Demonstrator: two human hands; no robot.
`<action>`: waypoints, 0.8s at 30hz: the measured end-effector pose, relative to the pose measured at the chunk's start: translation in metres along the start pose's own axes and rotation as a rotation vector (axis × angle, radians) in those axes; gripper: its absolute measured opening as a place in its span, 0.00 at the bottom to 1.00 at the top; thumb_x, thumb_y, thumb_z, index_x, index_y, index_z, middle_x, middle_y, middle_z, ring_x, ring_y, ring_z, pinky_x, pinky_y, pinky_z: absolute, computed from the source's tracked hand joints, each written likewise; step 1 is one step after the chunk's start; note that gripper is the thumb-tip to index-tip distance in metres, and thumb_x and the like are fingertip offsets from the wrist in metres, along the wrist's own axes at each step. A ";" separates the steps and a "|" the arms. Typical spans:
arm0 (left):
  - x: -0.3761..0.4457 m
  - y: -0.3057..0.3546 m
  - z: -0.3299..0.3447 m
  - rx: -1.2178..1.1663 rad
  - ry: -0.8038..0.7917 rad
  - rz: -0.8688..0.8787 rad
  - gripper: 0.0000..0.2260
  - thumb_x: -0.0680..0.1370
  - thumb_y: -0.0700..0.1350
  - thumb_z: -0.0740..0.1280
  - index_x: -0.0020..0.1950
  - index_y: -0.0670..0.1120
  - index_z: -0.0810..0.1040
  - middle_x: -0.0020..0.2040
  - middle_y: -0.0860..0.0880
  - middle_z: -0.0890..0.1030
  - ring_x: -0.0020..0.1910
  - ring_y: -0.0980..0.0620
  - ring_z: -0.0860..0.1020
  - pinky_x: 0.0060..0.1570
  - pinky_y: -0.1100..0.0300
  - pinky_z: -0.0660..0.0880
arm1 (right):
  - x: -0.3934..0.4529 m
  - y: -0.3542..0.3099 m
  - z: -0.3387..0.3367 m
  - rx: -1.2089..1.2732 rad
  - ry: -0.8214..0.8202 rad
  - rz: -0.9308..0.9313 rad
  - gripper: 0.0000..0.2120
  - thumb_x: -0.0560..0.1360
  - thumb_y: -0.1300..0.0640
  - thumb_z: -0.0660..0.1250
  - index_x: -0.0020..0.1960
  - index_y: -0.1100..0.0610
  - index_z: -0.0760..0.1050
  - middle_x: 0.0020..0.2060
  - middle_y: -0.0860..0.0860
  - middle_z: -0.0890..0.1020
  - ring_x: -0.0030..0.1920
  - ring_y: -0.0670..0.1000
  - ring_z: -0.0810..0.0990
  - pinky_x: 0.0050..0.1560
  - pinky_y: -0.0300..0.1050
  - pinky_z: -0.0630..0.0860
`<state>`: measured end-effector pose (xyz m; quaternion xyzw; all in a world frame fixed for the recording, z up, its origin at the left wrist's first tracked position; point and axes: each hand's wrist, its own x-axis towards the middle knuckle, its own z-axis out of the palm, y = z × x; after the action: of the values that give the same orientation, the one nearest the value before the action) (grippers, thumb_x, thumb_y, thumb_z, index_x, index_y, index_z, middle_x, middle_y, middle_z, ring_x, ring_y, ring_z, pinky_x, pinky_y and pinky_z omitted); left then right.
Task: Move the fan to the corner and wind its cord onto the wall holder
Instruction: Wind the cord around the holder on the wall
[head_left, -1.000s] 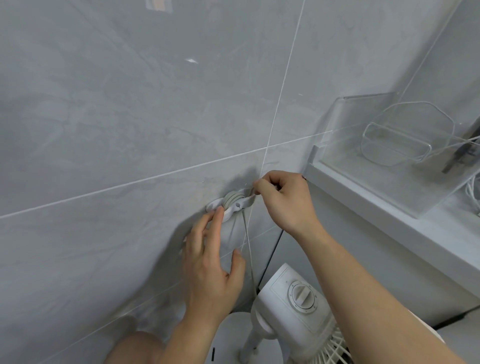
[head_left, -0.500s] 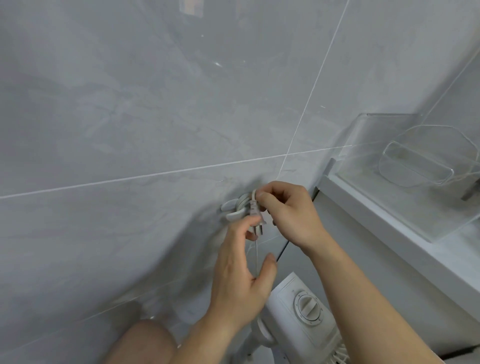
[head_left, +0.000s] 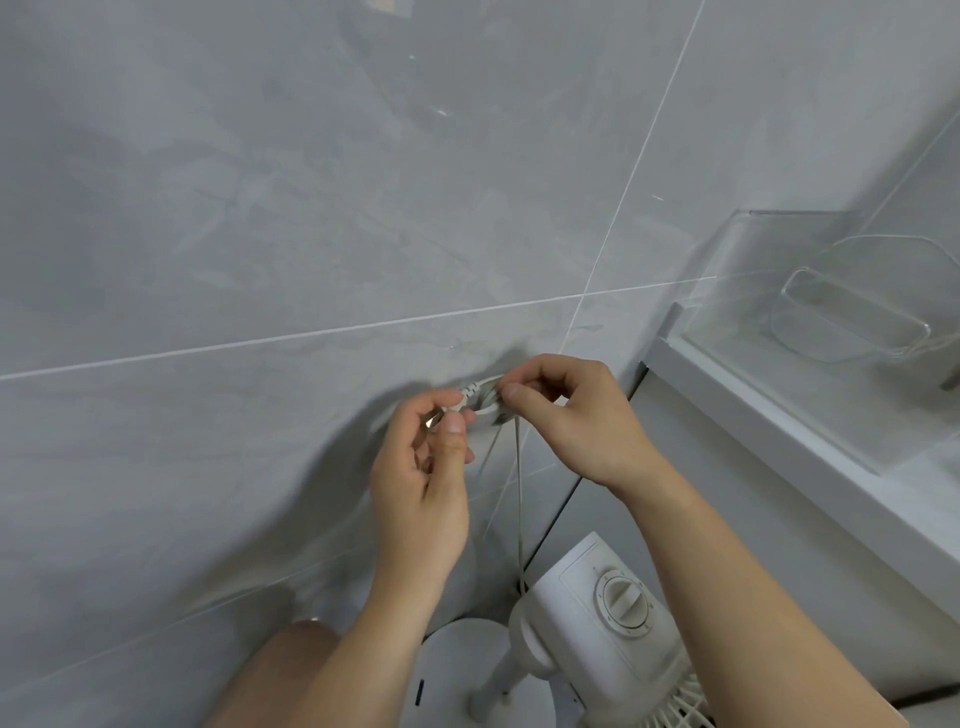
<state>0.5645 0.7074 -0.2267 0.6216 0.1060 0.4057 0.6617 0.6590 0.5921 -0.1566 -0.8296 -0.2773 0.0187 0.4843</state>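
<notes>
Bare forearms (head_left: 727, 571), no sleeves

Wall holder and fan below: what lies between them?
In the head view, cord hangs from the wall holder to the fan, over bare tile.

Soft, even light, moderately bright, falls from above and behind the viewer. The glossy grey wall tiles (head_left: 260, 234) carry faint, smeared reflections near the top edge. Both hands cast a diffuse shadow (head_left: 337, 467) down-left on the wall. Grout lines bow from wide-angle distortion. Focus is slightly soft throughout.
</notes>
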 end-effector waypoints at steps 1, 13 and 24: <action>0.000 -0.001 0.001 -0.002 0.016 -0.008 0.06 0.84 0.40 0.64 0.55 0.50 0.78 0.46 0.53 0.85 0.36 0.56 0.80 0.41 0.68 0.74 | 0.000 0.000 0.000 0.000 -0.004 -0.002 0.05 0.77 0.60 0.71 0.45 0.55 0.86 0.33 0.49 0.82 0.35 0.45 0.76 0.39 0.35 0.74; 0.004 -0.017 -0.010 0.237 0.096 0.057 0.06 0.81 0.53 0.64 0.58 0.56 0.74 0.45 0.53 0.87 0.44 0.54 0.85 0.45 0.47 0.81 | -0.005 0.004 0.002 -0.075 -0.093 -0.086 0.08 0.74 0.60 0.76 0.50 0.49 0.87 0.32 0.43 0.77 0.35 0.46 0.70 0.41 0.38 0.70; 0.002 -0.030 -0.021 0.484 0.083 0.164 0.08 0.81 0.57 0.64 0.57 0.56 0.77 0.38 0.58 0.85 0.35 0.60 0.83 0.35 0.51 0.79 | -0.007 0.001 0.017 -0.400 -0.064 -0.151 0.05 0.75 0.50 0.73 0.51 0.44 0.85 0.29 0.40 0.78 0.36 0.38 0.75 0.41 0.39 0.69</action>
<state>0.5650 0.7275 -0.2578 0.7513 0.1762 0.4459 0.4534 0.6484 0.6018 -0.1679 -0.8851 -0.3519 -0.0466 0.3009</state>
